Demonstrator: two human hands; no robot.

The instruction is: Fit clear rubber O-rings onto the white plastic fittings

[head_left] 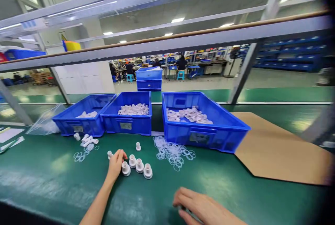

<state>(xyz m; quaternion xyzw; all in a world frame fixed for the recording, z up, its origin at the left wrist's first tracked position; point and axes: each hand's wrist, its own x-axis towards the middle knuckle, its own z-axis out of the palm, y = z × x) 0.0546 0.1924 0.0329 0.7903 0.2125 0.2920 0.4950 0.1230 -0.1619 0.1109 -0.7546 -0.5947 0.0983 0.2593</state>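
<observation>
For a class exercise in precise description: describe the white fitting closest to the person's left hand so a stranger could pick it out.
Start at the middle blue bin on the green table. In front of it stands a short row of four white fittings. The one meant is the row's leftmost, beside the left hand's fingertips.

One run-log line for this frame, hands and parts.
left hand: touching row of white fittings | right hand: flat on green table, nothing visibly held | clear rings piled before blue bins

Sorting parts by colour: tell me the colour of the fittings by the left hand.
White fittings, beside the left hand; head view shows them.
</observation>
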